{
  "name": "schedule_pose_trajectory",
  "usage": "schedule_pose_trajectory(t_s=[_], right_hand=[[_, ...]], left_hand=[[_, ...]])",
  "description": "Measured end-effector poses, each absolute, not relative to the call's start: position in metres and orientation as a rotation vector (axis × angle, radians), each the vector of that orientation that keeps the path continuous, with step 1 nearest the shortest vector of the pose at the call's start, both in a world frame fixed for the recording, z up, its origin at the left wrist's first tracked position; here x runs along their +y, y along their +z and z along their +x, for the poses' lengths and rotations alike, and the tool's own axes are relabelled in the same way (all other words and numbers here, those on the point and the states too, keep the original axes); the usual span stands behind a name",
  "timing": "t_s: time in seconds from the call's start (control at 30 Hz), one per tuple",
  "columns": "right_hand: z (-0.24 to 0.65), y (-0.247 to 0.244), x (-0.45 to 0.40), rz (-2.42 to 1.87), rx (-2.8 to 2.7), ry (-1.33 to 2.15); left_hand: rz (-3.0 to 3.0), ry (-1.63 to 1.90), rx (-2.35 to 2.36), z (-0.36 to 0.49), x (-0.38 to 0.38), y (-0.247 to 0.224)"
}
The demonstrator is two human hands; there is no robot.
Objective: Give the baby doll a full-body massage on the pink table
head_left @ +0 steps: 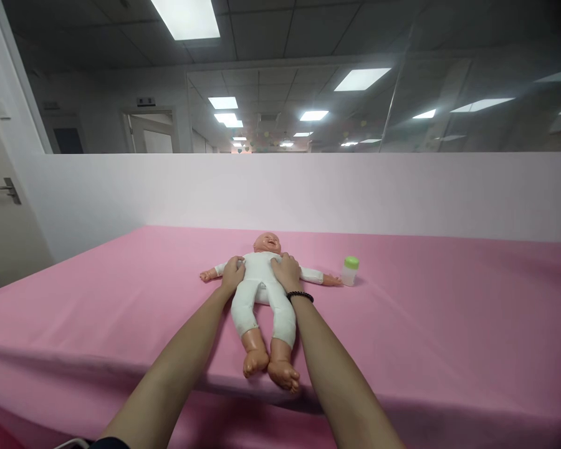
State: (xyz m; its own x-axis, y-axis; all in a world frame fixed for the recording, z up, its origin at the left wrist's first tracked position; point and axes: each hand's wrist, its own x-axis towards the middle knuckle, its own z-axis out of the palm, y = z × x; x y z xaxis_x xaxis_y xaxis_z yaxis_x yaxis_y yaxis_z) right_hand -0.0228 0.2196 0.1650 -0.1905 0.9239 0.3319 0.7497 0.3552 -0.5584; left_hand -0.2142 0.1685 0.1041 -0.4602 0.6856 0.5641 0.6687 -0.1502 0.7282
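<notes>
- Clock positions are read from the torso of the baby doll (260,269), with 12 o'clock toward the white wall (308,193).
- Doll: supine on the pink cloth (449,299), face up; head (267,242) at 12 o'clock, arms extended toward 9 and 3, feet (284,376) at 6, near the front edge.
- Left hand (234,273): at 9 o'clock, curved narrowly against the side of the torso. Whether its fingers close beneath the body cannot be told.
- Right hand (287,271): at 3 o'clock, bent over the opposite side of the torso; firmness of hold likewise cannot be told. A dark beaded bracelet (306,294) circles the wrist.
- Container (349,274), with green lid (351,262): upright at 3 o'clock, at the tip of the doll's outstretched arm; contact is uncertain.
- Hazard 1 (judgement): a shift or turn of the torso toward 3 o'clock could make that arm knock over the container.
- Hazard 2: a pull toward 6 o'clock could carry the feet past the edge.
- Hazard 3: uneven pressure from the 2 hands could roll the soft torso; lifting without head support could let the head tip back.
- Hazard 4: dragging could ruck the cloth.
</notes>
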Motion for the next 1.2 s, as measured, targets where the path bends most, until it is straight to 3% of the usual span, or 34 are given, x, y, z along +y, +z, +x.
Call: schedule_pose_trajectory(t_s=[0.83, 1.2], right_hand=[[-0.024, 0.162, 0.225, -1.450, -2.015, 0.375], [-0.021, 0.166, 0.218, -1.383, -1.927, 0.495]], left_hand=[[1.624, 1.726, 2.032, -0.210, 0.165, 0.109], [1.633, 1.919, 1.926, -0.198, 0.151, 0.127]])
